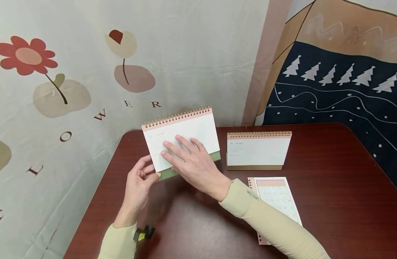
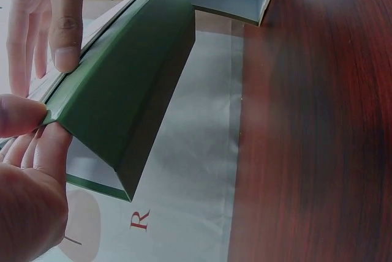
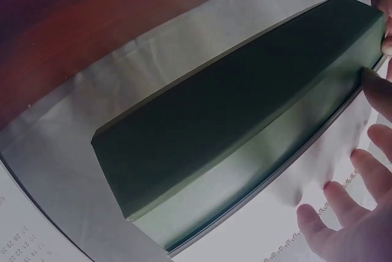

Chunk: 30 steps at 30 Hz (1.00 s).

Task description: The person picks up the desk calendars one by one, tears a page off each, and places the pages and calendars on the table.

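Observation:
A spiral-bound desk calendar [image 1: 199, 126] with a white page, pink top strip and green stand is held up off the table, tilted. My left hand [image 1: 136, 189] pinches the lower left corner of its green stand [image 2: 122, 84] between thumb and fingers. My right hand [image 1: 198, 167] lies over the front page with fingers straight and spread. In the left wrist view, the right thumb [image 2: 66, 41] touches the page edge by the stand. The right wrist view shows the folded underside of the green stand [image 3: 233, 109].
A second desk calendar [image 1: 256, 153] with a tan base stands upright at the back right. Before it, a loose calendar pad [image 1: 277, 198] with punched holes lies partly under my right sleeve. The reddish-brown table [image 1: 198, 223] meets a printed curtain [image 1: 198, 54] behind.

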Motion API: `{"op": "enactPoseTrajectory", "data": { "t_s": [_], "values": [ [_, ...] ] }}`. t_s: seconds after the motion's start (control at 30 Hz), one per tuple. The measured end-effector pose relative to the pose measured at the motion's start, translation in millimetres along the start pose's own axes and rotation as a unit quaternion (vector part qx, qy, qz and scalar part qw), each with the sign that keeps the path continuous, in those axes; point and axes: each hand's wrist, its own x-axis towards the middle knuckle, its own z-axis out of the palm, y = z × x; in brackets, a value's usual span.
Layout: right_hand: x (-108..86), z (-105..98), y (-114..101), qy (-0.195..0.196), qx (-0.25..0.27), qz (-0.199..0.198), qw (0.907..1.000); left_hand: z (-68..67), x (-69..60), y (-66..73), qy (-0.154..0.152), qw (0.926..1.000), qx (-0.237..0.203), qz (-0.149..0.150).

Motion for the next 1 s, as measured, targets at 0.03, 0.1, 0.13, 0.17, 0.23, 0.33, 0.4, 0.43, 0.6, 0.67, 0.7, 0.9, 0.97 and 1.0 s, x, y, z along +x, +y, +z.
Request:
{"op": "enactPoseTrajectory", "data": {
  "t_s": [0.03, 0.1, 0.13, 0.17, 0.23, 0.33, 0.4, 0.43, 0.6, 0.67, 0.7, 0.9, 0.97, 1.0],
  "values": [
    [0.1, 0.0, 0.0, 0.000, 0.002, 0.000, 1.0000, -0.2, -0.1, -0.3, 0.000, 1.0000, 0.000, 0.001],
    [0.3, 0.0, 0.2, 0.001, 0.006, 0.000, 1.0000, -0.5, -0.4, -0.8, 0.000, 1.0000, -0.001, 0.002],
    [0.3, -0.1, 0.3, 0.000, 0.009, 0.000, 1.0000, -0.7, -0.5, -1.0, 0.000, 1.0000, -0.002, 0.002],
    [0.1, -0.1, 0.4, -0.001, 0.010, -0.001, 0.9999, -0.9, -0.6, -1.2, 0.000, 1.0000, -0.002, 0.002],
    [-0.3, -0.1, 0.9, -0.005, 0.015, -0.001, 0.9999, -1.2, -0.6, -1.6, -0.001, 1.0000, -0.003, 0.003],
    [-1.0, -0.2, 1.4, -0.014, 0.019, -0.002, 0.9997, -1.6, -0.6, -2.0, -0.003, 1.0000, -0.003, 0.003],
    [-1.3, -0.4, 1.8, -0.019, 0.023, -0.004, 0.9995, -2.0, -0.6, -2.2, -0.004, 1.0000, -0.004, 0.003],
    [-1.3, -0.6, 2.0, -0.020, 0.024, -0.006, 0.9995, -2.2, -0.7, -2.3, -0.003, 1.0000, -0.004, 0.003],
    [-2.6, -0.9, 2.2, -0.019, 0.026, -0.018, 0.9993, -3.4, -1.2, -3.0, 0.001, 1.0000, -0.005, 0.006],
    [-3.9, -1.2, 2.1, -0.018, 0.028, -0.026, 0.9991, -3.8, -1.3, -3.2, 0.002, 0.9999, -0.008, 0.010],
    [-4.6, -1.4, 1.9, -0.017, 0.030, -0.030, 0.9990, -3.9, -1.3, -3.3, 0.002, 0.9999, -0.009, 0.012],
    [-6.8, -2.1, 1.5, 0.024, 0.032, -0.045, 0.9982, -3.9, -1.4, -4.4, 0.005, 0.9997, -0.021, 0.012],
    [-6.2, -2.0, 1.4, 0.050, 0.032, -0.046, 0.9972, -3.7, -1.5, -5.1, 0.007, 0.9998, -0.019, 0.007],
    [-5.8, -1.5, 1.6, 0.064, 0.034, -0.044, 0.9964, -3.5, -1.7, -5.3, 0.009, 0.9998, -0.018, 0.004]
  ]
}}
